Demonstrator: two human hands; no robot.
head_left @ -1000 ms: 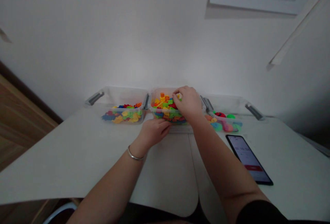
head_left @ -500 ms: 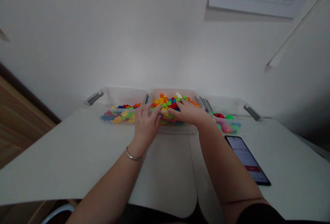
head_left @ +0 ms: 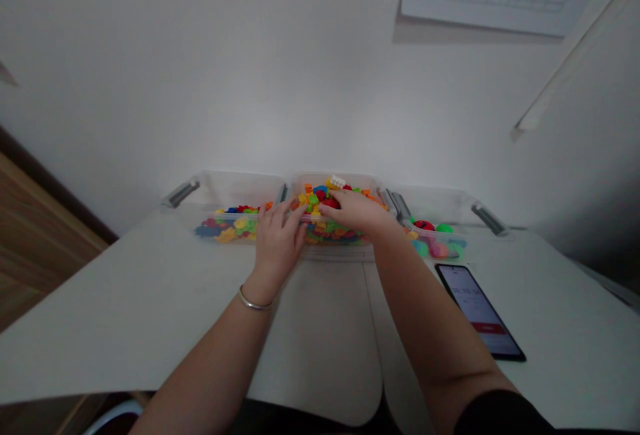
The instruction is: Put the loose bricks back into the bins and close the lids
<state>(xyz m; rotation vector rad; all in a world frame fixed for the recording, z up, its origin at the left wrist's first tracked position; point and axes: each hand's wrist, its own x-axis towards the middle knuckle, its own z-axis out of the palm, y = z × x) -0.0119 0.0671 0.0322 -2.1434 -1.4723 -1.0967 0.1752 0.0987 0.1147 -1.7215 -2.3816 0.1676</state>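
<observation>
In the head view, a clear plastic bin (head_left: 345, 255) stands in the middle, heaped with small coloured toy bricks (head_left: 313, 200). My left hand (head_left: 277, 238) rests over its front left rim, fingers apart, with nothing visible in them. My right hand (head_left: 357, 211) reaches in from the right, its thumb and fingers spread around a red piece (head_left: 330, 204) among the bricks; no firm grip shows. Just beyond its fingertips lies a white brick (head_left: 338, 182) on top of the heap. My right hand hides part of the bin's contents.
Another clear bin (head_left: 240, 181) with coloured pieces stands to the left. The right bin (head_left: 435, 196) holds round green, red and pink things. A phone (head_left: 480, 315) lies on the white table (head_left: 150, 301) beside my right forearm. The wall (head_left: 320, 75) rises right behind the bins.
My right hand has moved left within the middle bin, and the red piece and white brick have shifted left too. My left hand has slid slightly left and down along the rim.
</observation>
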